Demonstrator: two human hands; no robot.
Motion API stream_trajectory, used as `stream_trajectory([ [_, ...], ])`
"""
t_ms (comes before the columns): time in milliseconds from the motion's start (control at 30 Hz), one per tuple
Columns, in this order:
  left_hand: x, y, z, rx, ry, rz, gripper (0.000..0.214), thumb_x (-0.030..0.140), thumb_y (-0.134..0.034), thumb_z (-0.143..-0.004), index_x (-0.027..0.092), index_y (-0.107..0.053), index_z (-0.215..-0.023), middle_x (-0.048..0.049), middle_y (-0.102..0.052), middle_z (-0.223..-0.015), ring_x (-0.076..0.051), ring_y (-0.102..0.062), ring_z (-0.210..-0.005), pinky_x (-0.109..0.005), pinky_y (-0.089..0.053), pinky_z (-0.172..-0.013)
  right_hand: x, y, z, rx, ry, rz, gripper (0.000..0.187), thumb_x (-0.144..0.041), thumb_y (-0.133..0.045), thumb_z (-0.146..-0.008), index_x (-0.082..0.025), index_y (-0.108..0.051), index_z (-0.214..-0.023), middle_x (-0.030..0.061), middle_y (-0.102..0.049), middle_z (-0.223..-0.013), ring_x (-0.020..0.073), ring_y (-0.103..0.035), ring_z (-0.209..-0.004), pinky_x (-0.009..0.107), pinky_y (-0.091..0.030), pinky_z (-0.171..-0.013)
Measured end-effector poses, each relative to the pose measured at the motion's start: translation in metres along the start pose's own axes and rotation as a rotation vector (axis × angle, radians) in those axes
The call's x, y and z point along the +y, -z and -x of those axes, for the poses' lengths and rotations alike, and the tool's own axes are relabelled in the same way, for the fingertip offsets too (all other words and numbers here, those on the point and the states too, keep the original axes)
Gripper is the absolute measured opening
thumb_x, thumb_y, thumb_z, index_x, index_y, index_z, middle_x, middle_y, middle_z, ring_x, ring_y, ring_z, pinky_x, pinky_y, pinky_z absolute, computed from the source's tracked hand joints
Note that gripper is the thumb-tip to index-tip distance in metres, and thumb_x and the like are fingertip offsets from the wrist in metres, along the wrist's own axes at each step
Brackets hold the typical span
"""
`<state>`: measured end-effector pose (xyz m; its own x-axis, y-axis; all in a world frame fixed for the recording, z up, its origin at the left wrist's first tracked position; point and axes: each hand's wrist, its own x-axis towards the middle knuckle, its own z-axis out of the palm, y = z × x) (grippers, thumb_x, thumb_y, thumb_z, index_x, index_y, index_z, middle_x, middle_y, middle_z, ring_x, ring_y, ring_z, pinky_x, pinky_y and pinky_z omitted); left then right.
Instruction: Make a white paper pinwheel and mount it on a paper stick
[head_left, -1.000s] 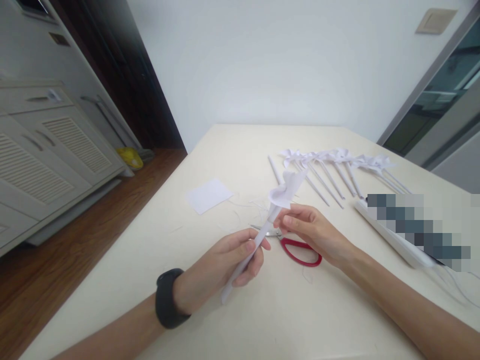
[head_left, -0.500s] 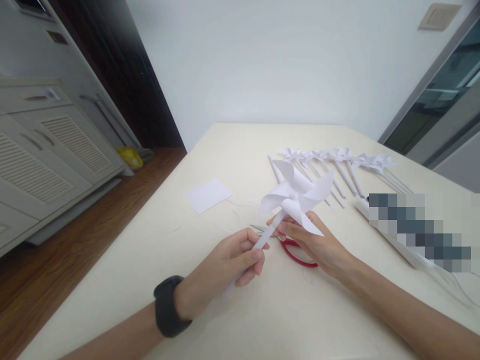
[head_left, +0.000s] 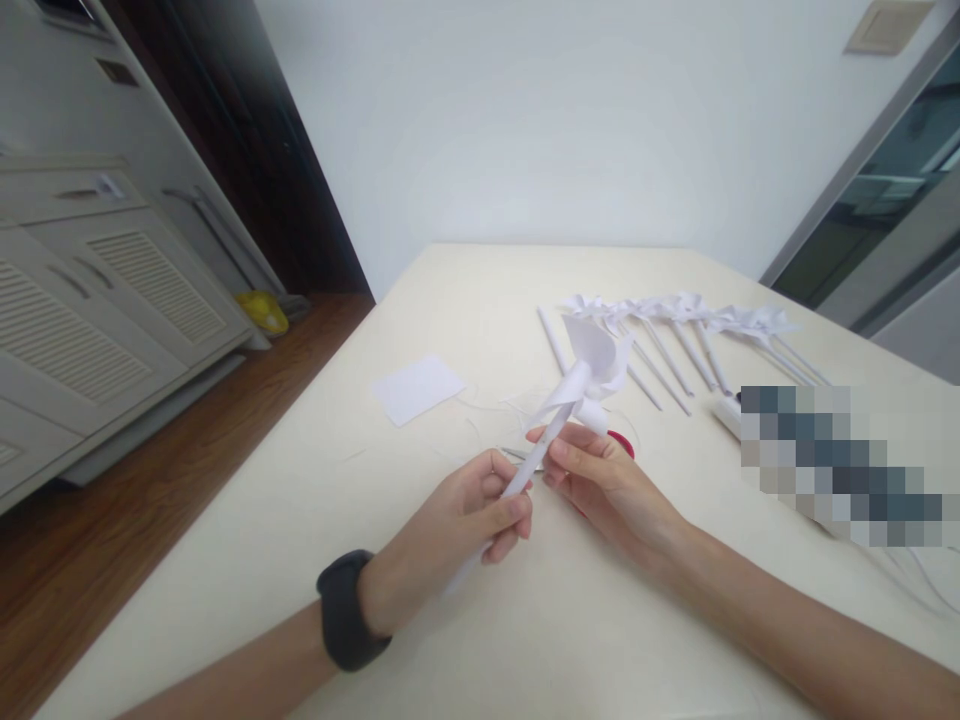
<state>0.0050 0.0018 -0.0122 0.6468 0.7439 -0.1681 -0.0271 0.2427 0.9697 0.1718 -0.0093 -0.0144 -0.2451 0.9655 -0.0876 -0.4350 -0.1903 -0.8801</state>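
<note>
A white paper pinwheel (head_left: 592, 368) on a rolled paper stick is held tilted above the table, its blades turned away from me. My left hand (head_left: 484, 510) is closed round the lower part of the stick. Higher up, just below the blades, my right hand (head_left: 589, 465) pinches the same stick between thumb and fingers. Under the right hand lies a pair of scissors with red handles (head_left: 622, 443); the hand covers most of it, and its metal blades show to the left.
Several finished paper pinwheels (head_left: 682, 310) lie in a row at the back right, beside a loose paper roll (head_left: 553, 340). A white paper sheet (head_left: 418, 390) rests left of centre, with thin scraps nearby. A partly blurred-out long object (head_left: 832, 460) with cords lies at the right.
The pinwheel has turned on its stick, so its blades now face away instead of toward me. My right hand has shifted slightly left and covers more of the scissors.
</note>
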Motion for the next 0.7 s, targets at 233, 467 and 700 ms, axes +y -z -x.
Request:
stream_trajectory([
  [233, 0.006, 0.003, -0.001, -0.135, 0.07, -0.066, 0.024, 0.027, -0.041, -0.088, 0.01, -0.058, -0.088, -0.0096, -0.061, -0.085, -0.018, -0.058, -0.082, -0.031, -0.043, -0.075, -0.007, 0.012, -0.003, 0.093, 0.07, 0.055, 0.018, -0.034, -0.06, -0.076, -0.02, -0.067, -0.085, -0.0049, -0.035, -0.057, 0.0103, -0.034, -0.057, 0.025, -0.032, -0.063],
  [467, -0.002, 0.01, -0.001, -0.193, 0.061, -0.201, 0.021, 0.029, -0.049, -0.084, 0.013, -0.061, -0.088, -0.0051, -0.062, -0.076, -0.015, -0.059, -0.069, -0.028, -0.045, -0.066, -0.009, 0.011, -0.001, 0.121, 0.078, 0.16, 0.021, -0.036, -0.06, -0.076, -0.017, -0.067, -0.082, -0.0051, -0.032, -0.055, 0.0101, -0.033, -0.056, 0.026, -0.031, -0.061],
  [700, -0.007, 0.006, -0.002, -0.189, 0.077, -0.192, 0.022, 0.029, -0.049, -0.083, 0.011, -0.06, -0.088, -0.0073, -0.063, -0.077, -0.018, -0.061, -0.071, -0.03, -0.047, -0.066, -0.005, 0.014, 0.0, 0.219, 0.117, 0.331, 0.02, -0.038, -0.06, -0.075, -0.018, -0.065, -0.078, -0.0048, -0.032, -0.055, 0.0106, -0.033, -0.057, 0.026, -0.03, -0.057],
])
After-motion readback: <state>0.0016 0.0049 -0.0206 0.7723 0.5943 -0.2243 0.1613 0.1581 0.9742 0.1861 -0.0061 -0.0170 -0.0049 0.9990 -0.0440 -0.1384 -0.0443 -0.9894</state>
